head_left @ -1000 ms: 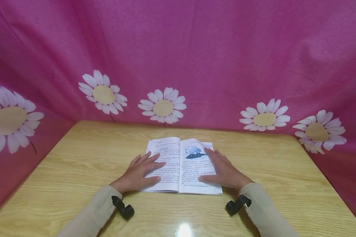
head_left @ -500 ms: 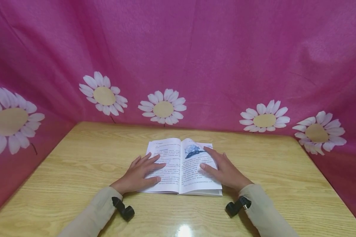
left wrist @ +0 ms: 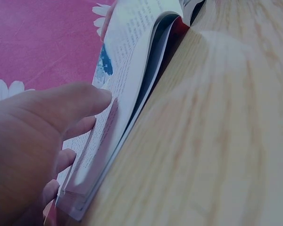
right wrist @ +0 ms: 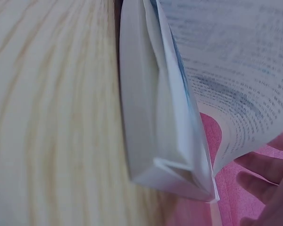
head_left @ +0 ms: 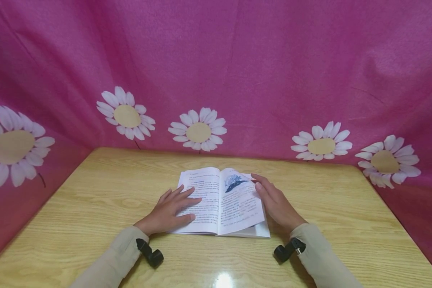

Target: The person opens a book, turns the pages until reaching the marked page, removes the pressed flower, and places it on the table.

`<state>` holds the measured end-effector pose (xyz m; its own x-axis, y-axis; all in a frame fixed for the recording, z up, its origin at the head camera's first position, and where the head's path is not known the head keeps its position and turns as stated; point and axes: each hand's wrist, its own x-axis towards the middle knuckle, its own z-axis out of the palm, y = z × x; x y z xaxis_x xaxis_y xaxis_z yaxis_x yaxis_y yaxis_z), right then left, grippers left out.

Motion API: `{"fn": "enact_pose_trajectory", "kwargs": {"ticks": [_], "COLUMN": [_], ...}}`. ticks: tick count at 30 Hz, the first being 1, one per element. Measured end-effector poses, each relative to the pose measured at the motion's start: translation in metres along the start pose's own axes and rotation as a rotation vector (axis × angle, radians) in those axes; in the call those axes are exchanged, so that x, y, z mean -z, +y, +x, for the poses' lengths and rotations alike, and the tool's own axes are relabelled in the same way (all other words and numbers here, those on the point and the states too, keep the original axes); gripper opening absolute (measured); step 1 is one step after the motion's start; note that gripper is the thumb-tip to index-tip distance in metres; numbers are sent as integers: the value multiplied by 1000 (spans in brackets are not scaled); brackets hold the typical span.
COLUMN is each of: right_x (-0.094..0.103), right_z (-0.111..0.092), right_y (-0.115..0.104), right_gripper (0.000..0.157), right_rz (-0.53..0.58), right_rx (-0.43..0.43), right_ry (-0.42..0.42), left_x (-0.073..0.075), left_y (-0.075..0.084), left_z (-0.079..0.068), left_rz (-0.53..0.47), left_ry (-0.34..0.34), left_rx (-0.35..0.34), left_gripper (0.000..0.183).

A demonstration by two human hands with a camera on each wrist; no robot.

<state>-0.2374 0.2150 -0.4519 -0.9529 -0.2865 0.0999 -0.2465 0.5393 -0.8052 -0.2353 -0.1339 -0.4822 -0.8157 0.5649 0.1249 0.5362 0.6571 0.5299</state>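
Observation:
An open book (head_left: 206, 224) with printed text lies on the wooden table in the head view. My left hand (head_left: 167, 211) rests flat on its left page, fingers spread; the left wrist view shows the thumb (left wrist: 80, 101) on the paper. At the upper right edge of the book, my right hand (head_left: 279, 204) pinches a page (head_left: 241, 208) with a blue picture near its top. This page is lifted and bent, baring part of the sheet beneath. In the right wrist view it curves upward to the fingers (right wrist: 259, 167), above the book's thick page block (right wrist: 141, 94).
The wooden table (head_left: 93, 192) extends around the book on all sides. A pink curtain (head_left: 252, 80) with white daisies hangs behind and along both sides. Each wrist wears a small black camera (head_left: 153, 256). Light glares on the table's near part.
My right hand has gone from lying spread on the right page to pinching its outer edge. That page has risen and bent away from the sheets below. The left hand has stayed in place.

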Motion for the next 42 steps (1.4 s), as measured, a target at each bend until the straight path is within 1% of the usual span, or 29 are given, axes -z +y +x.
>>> {"fn": "enact_pose_trajectory", "kwargs": {"ticks": [5,11,14,19,21,27,30,32,35,37,39,42], "right_x": [1,3,3,2,1,-1,-2,-3,-6,-9,-13,-20], "right_z": [1,-1,0,0,0,-1,-2,-3,-5,-6,-8,-10], "right_y": [-1,-4,-5,-8,-9,-14,-20,-24,-30,-35,-40,-48], "right_gripper": [54,46,45,50,52,66,68,63,50,43,40,39], "right_rz": [26,92,113,99,76,49,30,9,-28,-50,-74,-110], "right_rx": [2,11,15,5,19,35,30,41,65,60,52,64], "right_ry": [10,25,43,60,65,75,65,51,28,7,-11,-36], "left_x": [0,0,-1,-1,-1,0,1,1,2,2,2,2], "left_y": [-1,-2,-2,-2,-2,0,1,1,1,2,2,2], "left_z": [0,0,0,-1,-1,0,0,0,0,-1,-1,-1], "left_rz": [1,7,3,3,5,1,-2,0,0,-4,-7,-9], "left_ry": [8,7,6,2,0,-4,-6,-7,-6,-6,-4,-4], "left_rx": [-8,-12,-12,-5,-1,6,7,7,8,8,6,5], "left_gripper": [51,51,51,51,51,51,51,51,51,50,50,50]}}
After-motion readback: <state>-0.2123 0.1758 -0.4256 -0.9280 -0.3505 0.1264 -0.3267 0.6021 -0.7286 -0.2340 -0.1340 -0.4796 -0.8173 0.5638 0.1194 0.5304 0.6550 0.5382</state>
